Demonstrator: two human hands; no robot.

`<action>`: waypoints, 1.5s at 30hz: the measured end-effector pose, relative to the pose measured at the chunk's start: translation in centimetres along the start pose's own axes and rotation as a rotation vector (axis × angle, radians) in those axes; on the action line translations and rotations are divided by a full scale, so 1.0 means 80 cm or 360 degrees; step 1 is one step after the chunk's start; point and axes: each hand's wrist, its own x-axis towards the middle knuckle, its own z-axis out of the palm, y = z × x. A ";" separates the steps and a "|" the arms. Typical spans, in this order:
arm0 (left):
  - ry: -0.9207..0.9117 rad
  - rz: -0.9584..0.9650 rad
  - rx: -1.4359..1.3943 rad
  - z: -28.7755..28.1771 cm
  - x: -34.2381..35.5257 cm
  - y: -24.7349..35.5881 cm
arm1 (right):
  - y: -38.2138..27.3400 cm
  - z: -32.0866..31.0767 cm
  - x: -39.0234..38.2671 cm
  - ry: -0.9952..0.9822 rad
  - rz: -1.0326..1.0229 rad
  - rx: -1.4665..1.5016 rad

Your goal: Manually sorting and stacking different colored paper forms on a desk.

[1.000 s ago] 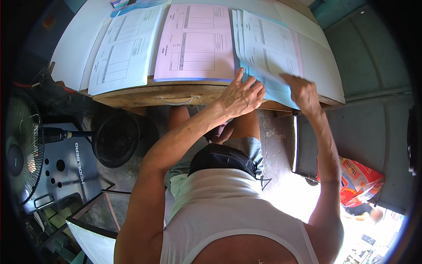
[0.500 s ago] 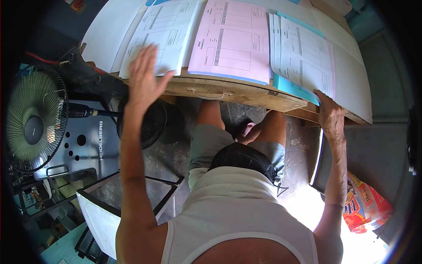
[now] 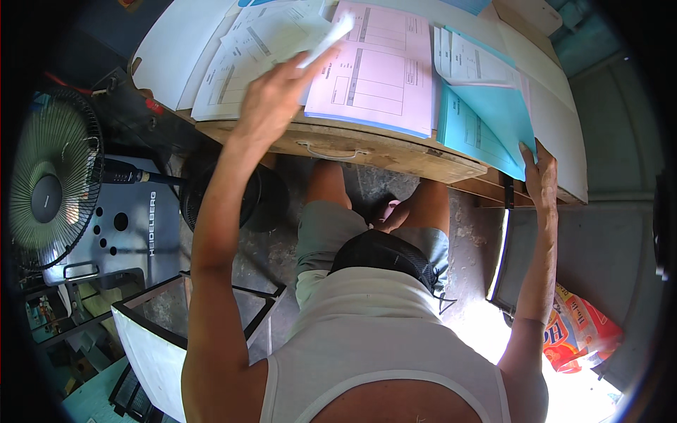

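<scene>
My left hand (image 3: 271, 95) is closed on a white printed sheet (image 3: 335, 39), which curls up at the fingertips and is blurred. It is above the gap between the white form stack (image 3: 215, 95) and the pink form stack (image 3: 377, 77). At the desk's right front edge, my right hand (image 3: 541, 173) pinches the corner of a teal form sheet (image 3: 502, 113) between thumb and fingers. That sheet is bent up off the teal forms (image 3: 465, 130) beneath. White forms (image 3: 476, 60) lie just beyond it.
The wooden desk (image 3: 402, 158) has a drawer with a metal handle above my knees. A standing fan (image 3: 53, 190) is at the left, near an open-topped white frame (image 3: 144, 352). A red-and-orange plastic bag (image 3: 582, 331) lies at the lower right.
My left hand has moved right from the white stack, lifting a sheet. At the right stack, the white form has flipped back and my right hand now bends up a teal sheet.
</scene>
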 end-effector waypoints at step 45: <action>0.0042 0.0437 -0.0354 0.102 0.055 0.237 | -0.177 0.017 0.127 0.0373 -0.1802 -0.0578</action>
